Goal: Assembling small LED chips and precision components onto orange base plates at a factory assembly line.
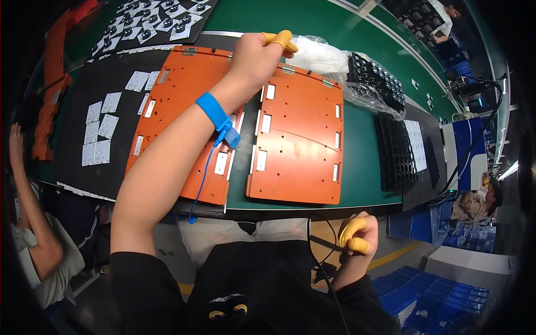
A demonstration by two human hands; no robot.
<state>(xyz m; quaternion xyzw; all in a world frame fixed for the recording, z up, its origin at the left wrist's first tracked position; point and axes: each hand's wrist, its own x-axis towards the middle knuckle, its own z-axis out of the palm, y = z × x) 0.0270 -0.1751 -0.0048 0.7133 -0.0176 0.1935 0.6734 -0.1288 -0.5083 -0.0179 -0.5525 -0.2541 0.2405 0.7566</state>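
My left hand (259, 53), in yellow finger cots and a blue wrist strap (213, 113), reaches over the far edge of two orange fixture panels (301, 148). Its fingers are curled together beside a white plastic bag (319, 56); anything between them is hidden. The panels lie side by side with a gap between, hinges along their far edges and small white pieces in their slots. Low and close to my body, my right hand (358, 234), also in yellow finger cots, is closed on a slim black stick-like tool (325, 243). A black cable hangs beside it.
White circuit boards (100, 125) lie on a dark mat at left; boards with black parts (148, 22) fill the far left. Black trays (395, 153) stand at right, one in plastic wrap. Blue bins (430, 298) are at lower right. Another person's arm (33, 201) is at far left.
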